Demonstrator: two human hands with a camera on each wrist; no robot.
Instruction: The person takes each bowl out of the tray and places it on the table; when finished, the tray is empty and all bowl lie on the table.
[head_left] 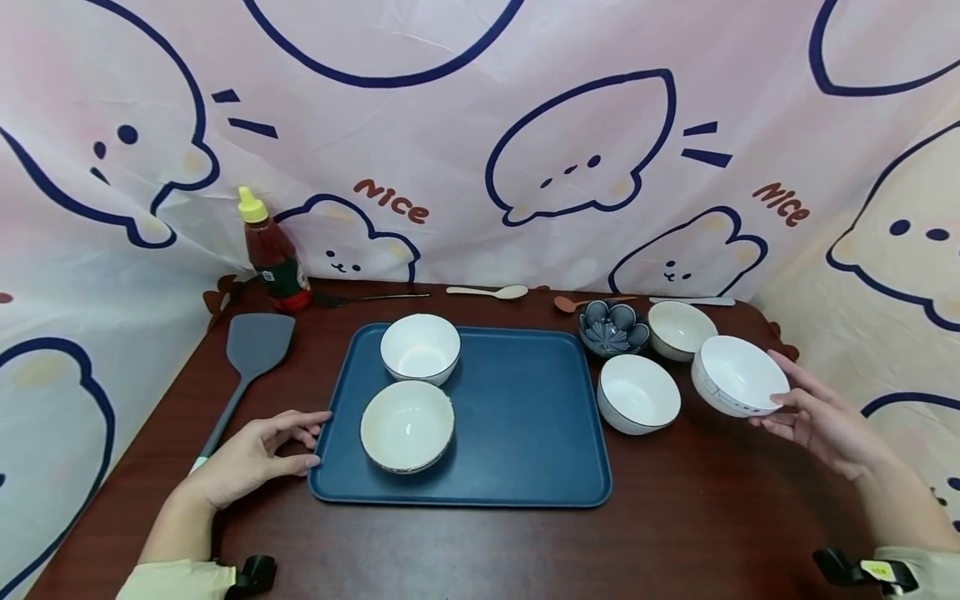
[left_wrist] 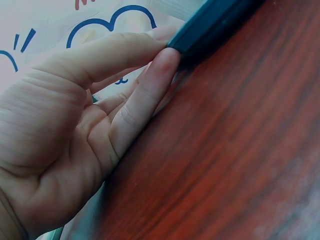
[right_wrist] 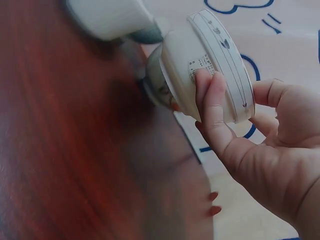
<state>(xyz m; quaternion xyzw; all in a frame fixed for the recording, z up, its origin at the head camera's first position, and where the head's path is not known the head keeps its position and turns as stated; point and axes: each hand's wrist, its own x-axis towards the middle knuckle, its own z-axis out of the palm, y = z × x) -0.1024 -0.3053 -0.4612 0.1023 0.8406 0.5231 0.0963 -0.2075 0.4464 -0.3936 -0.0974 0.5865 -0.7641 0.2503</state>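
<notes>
White bowl [head_left: 738,375] in the right hand [head_left: 831,427]

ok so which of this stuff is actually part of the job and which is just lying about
Likely part of the job:
blue tray, its edge pinched by the left hand
white bowl gripped by the right hand
two bowls on the tray
possibly three bowls right of the tray

Seemingly lying about:
spatula
sauce bottle
white spoon
brown spoon
dark utensil
pale utensil

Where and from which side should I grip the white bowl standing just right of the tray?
Probably pinch the white bowl by its near rim, from the near right: it stands upright, mouth up, with the tray at its left and the dark bowl and a cream bowl behind it.
</notes>
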